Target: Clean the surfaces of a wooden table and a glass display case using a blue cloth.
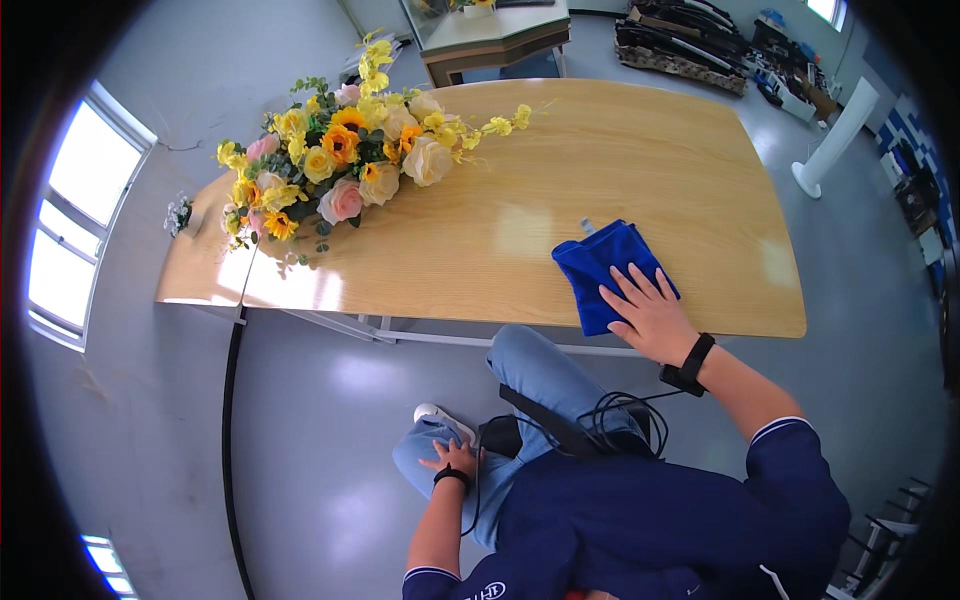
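A folded blue cloth with a small pale tag lies at the near edge of the wooden table, one corner hanging slightly over it. My right hand rests flat on the cloth's right part, fingers stretched out; a black strap is round that wrist. Lower down, my left hand lies on my knee with its fingers spread, holding nothing. It wears a black band too.
A large arrangement of yellow, pink and cream flowers stands at the table's left. A black cable coils over my lap. Beyond the table are a display cabinet and a white column.
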Demonstrator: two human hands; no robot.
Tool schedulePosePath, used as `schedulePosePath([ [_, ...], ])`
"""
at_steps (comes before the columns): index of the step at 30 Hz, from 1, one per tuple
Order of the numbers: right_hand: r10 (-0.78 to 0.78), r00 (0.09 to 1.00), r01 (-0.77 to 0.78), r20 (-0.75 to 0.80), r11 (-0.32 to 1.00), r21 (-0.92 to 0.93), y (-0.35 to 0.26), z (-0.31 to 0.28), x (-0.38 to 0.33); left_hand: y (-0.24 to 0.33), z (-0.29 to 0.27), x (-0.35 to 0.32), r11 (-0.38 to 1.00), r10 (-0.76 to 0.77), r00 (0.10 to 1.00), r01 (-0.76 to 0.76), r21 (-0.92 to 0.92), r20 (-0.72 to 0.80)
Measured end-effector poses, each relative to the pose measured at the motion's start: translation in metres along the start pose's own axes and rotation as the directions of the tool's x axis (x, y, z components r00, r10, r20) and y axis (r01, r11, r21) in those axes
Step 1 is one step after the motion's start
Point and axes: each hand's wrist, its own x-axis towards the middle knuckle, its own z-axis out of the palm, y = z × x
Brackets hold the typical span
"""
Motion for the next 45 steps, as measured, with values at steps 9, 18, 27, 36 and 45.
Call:
schedulePosePath([
  [9, 0.696, 0.714, -0.700, -0.080, 0.714, -0.031, 0.117, -0.013, -0.122, 0.036, 0.003, 0.083, 0.920, 0.151, 0.988, -0.152, -0.362, -0.032],
  [18, 0.756, 0.641, -0.764, -0.134, 0.644, -0.025, 0.099, 0.014, -0.070, 0.081, 0.051, 0.123, 0.382, 0.191, 0.958, -0.274, -0.882, -0.215],
  [27, -0.058, 0.994, 0.060, -0.093, 0.998, 0.019, -0.111, 0.033, 0.088, 0.028, 0.058, 0.127, -0.876, -0.192, 0.949, -0.051, -0.479, 0.250],
  [36, -0.192, 0.979, 0.197, -0.076, 0.978, 0.073, -0.133, 0.034, 0.105, 0.034, 0.055, 0.123, -0.724, -0.115, 0.989, -0.022, -0.690, 0.089],
  [45, 0.503, 0.860, -0.505, 0.079, 0.863, 0.006, 0.087, -0.002, -0.015, 0.036, 0.051, 0.120, -0.768, -0.093, 0.993, -0.029, -0.640, 0.067],
])
